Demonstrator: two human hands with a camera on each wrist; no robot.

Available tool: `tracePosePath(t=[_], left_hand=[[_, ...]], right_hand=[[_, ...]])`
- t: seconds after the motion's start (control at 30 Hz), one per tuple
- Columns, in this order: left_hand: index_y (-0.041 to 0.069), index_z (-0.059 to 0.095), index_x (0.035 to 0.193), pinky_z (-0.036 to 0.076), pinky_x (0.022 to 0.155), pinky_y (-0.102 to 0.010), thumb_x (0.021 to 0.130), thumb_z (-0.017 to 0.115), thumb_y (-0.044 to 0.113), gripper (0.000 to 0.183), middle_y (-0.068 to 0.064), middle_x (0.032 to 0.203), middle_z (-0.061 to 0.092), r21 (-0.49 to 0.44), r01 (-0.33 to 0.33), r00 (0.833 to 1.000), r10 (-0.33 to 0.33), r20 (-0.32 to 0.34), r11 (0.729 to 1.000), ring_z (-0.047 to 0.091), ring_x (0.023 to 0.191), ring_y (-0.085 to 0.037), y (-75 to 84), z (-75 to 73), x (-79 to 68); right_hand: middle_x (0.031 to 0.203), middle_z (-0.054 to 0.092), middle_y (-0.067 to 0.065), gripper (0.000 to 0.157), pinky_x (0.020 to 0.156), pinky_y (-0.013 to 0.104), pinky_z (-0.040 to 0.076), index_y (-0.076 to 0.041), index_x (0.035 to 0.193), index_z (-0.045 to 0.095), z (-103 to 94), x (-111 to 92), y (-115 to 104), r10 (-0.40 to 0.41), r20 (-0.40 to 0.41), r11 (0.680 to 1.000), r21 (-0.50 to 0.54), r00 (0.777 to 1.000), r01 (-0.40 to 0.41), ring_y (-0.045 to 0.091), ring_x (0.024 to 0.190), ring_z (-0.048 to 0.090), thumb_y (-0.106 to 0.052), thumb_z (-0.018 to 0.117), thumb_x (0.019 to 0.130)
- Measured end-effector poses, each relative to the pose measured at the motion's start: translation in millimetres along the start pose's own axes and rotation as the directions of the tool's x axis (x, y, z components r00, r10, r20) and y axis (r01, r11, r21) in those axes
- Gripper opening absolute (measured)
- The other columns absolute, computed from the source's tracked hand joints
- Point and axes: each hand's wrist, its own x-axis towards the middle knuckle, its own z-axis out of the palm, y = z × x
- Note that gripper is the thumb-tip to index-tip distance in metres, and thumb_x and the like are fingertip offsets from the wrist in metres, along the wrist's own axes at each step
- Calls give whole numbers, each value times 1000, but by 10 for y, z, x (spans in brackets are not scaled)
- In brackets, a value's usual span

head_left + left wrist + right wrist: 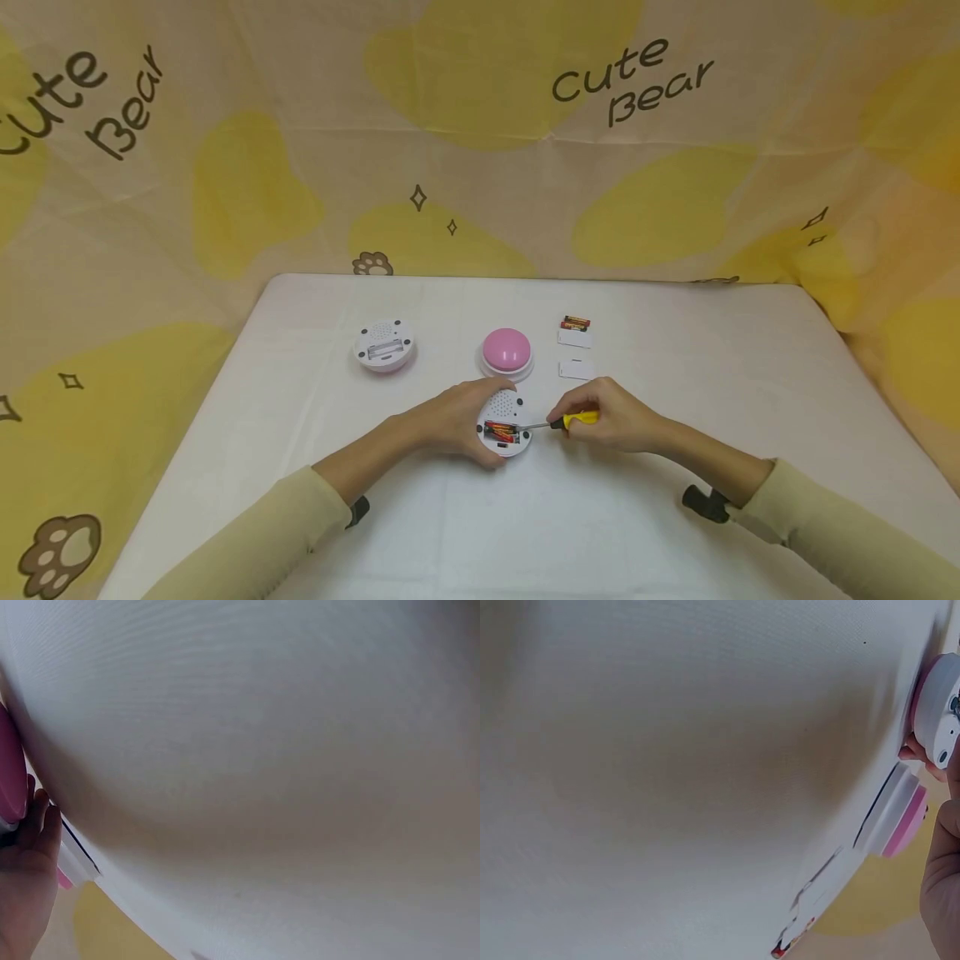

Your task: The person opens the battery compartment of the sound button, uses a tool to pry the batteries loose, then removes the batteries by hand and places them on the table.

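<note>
My left hand grips a round white push-button device by its edge, turned with its underside up. Red and black batteries lie in its uncovered compartment, at least one of them slanted. A screwdriver with a yellow and black handle is pinched in my right hand. Its metal tip reaches the right end of the battery compartment. In the left wrist view, the device's pink dome faces down beside the left hand. The right wrist view catches its white base next to the right hand's fingers.
Just behind stands an upright pink-domed button. Another device lies upside down at the back left, its battery compartment bare. Two batteries and two white covers sit at the back right of the white table.
</note>
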Motion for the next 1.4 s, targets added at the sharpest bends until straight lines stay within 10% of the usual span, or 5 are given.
tracePosePath(t=[1.4], left_hand=[[14,42,143,45,98,-31,69,89,34,91,7,122,55,-48,4,999,-2,41,999,52,108,-11,-3,-47,16]], right_hand=[[94,75,12,21,79,24,53,1,105,76,-33,-60,0,3,-21,997,81,1000,-2,20,84,68,4,63,88]])
